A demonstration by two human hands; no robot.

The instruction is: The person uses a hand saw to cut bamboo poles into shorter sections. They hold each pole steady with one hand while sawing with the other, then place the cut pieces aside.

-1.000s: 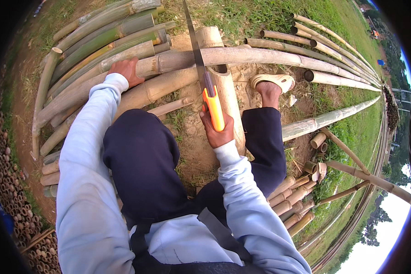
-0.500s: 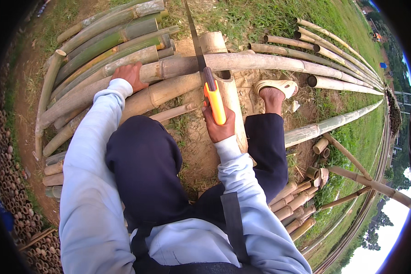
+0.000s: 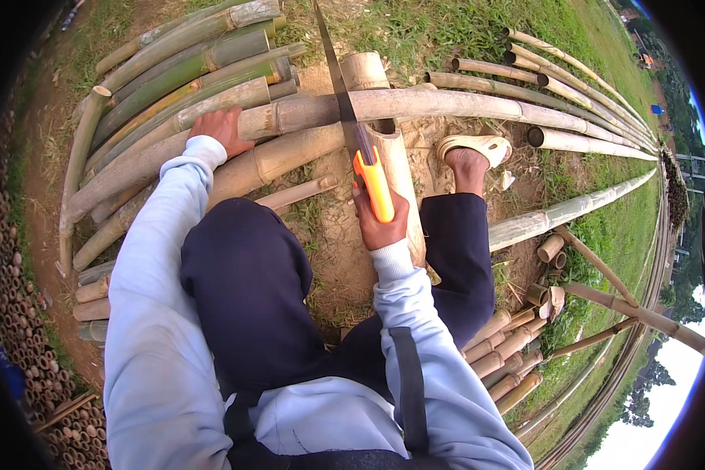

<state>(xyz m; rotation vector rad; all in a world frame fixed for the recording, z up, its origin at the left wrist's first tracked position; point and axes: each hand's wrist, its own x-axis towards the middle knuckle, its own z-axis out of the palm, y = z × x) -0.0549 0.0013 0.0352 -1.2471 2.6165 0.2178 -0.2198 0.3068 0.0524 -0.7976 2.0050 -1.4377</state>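
Note:
A long pale bamboo pole [image 3: 446, 105] runs across in front of me from left to right. My left hand [image 3: 221, 131] grips it from above on the left side. In my right hand [image 3: 384, 222] is a hand saw [image 3: 374, 178] with an orange and dark handle. Its long thin blade crosses the pole and points away from me; whether it has cut into the bamboo I cannot tell. Beneath the pole, near the blade, lies a thick bamboo piece [image 3: 403, 176] with an open top. Another bamboo pole [image 3: 290, 153] lies just nearer than the gripped one.
Several cut bamboo lengths [image 3: 164, 98] are stacked at the left against an upright bamboo post [image 3: 82, 153]. Long poles [image 3: 568, 142] stretch away on the right. Shorter pieces [image 3: 497, 356] lie at the lower right beside a bamboo frame [image 3: 634, 313]. My sandalled foot [image 3: 470, 157] stands near the pole.
My right hand has drawn the saw a short way back toward me and slightly right. My left hand has stayed on the pole, which looks unmoved.

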